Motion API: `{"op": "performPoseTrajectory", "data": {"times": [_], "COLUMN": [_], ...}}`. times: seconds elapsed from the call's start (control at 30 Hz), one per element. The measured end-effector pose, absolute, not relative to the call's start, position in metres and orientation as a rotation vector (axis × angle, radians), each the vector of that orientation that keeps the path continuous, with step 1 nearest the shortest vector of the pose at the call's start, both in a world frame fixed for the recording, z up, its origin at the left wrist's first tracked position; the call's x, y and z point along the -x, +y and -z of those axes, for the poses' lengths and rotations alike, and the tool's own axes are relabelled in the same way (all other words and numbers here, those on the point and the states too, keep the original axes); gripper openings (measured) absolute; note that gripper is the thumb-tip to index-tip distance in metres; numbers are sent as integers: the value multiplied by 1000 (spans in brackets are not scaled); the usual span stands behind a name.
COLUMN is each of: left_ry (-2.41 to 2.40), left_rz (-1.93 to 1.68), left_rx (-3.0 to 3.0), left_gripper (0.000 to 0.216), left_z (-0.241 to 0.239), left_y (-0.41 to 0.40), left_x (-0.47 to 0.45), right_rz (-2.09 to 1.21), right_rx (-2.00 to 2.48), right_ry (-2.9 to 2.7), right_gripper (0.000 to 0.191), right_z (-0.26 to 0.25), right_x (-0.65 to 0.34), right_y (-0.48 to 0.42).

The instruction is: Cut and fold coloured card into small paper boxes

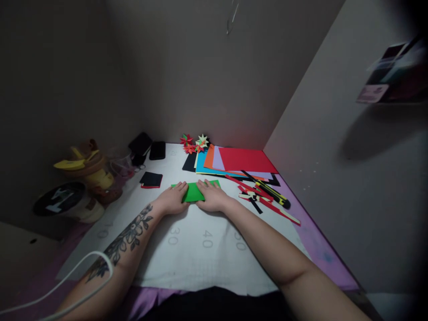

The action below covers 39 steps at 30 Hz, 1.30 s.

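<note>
A bright green sheet of paper [194,192] lies on the white mat in front of me, its near edge looking like a fold. My left hand [174,198] rests flat over its left end, fingers stretched out. Over the right end lies my right hand [211,196], fingers spread and pressing on the paper. Parts of the sheet are hidden beneath both hands. To the left of them sits a small stack of black and red paper squares [151,180].
Right of my hands are cut paper strips [256,196] and a yellow-black utility knife [272,194]. Coloured sheets [245,159] and folded paper stars [195,143] lie at the back. A black phone [157,150] and several containers [90,174] stand left. A white cable [107,258] crosses my left forearm.
</note>
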<state>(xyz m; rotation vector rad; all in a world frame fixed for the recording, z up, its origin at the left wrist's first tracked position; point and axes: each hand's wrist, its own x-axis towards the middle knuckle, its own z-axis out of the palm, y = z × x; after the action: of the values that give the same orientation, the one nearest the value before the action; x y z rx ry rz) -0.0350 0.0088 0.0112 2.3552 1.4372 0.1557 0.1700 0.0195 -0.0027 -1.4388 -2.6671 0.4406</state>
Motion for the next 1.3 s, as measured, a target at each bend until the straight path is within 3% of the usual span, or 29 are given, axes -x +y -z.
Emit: {"op": "performPoseTrajectory", "data": {"times": [0.17, 0.4, 0.63, 0.87, 1.07, 1.3], "left_ry": [1512, 1564, 1366, 1385, 1647, 1866], "left_rz": [76, 115, -135, -564, -626, -526], "left_rx": [-2470, -2531, -2671, -2333, -2188, -1982], "left_gripper": [75, 71, 42, 28, 37, 32], "left_z": [-17, -19, -11, 0, 3, 1], "left_y": [5, 2, -4, 1, 10, 10], "left_x": [44, 53, 60, 77, 76, 71], "right_rz": [-429, -404, -236, -407, -396, -311], "right_rx": [1584, 1665, 1251, 1193, 1532, 1695], "right_ry": [-2599, -2519, -2524, -2266, -2204, -2244], "right_gripper": [83, 78, 35, 14, 20, 24], "right_z": [3, 8, 13, 19, 19, 16], "right_x": [-203, -229, -230, -234, -234, -230], "right_y": [20, 17, 12, 19, 30, 33]}}
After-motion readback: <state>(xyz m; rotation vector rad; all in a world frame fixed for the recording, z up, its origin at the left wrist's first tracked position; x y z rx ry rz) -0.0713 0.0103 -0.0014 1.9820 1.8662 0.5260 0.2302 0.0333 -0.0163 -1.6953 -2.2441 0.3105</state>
